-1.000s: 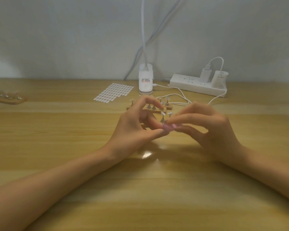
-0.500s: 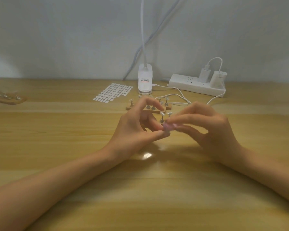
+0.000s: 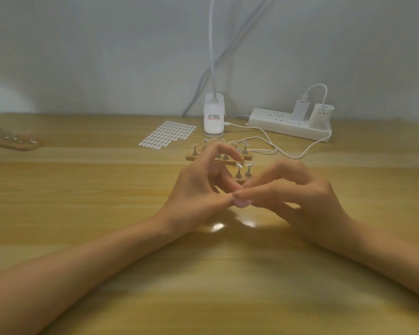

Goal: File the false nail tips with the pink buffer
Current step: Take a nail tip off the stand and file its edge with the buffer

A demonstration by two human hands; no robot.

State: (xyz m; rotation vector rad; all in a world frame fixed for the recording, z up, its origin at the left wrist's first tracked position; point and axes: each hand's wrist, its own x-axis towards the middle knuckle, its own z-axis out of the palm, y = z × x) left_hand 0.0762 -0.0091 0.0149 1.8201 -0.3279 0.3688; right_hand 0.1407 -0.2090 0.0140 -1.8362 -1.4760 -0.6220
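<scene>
Pinching the small pink buffer block (image 3: 242, 203) at frame centre, our right hand (image 3: 305, 201) curls finger and thumb on it. Our left hand (image 3: 198, 192) meets it fingertip to fingertip, and we cannot tell whether it grips anything. Two pale false nail tips on pegs (image 3: 242, 169) show just behind, with others half hidden. One white power strip (image 3: 276, 122) sits upper right. The light wooden table (image 3: 203, 286) lies bare toward the lower edge.
</scene>
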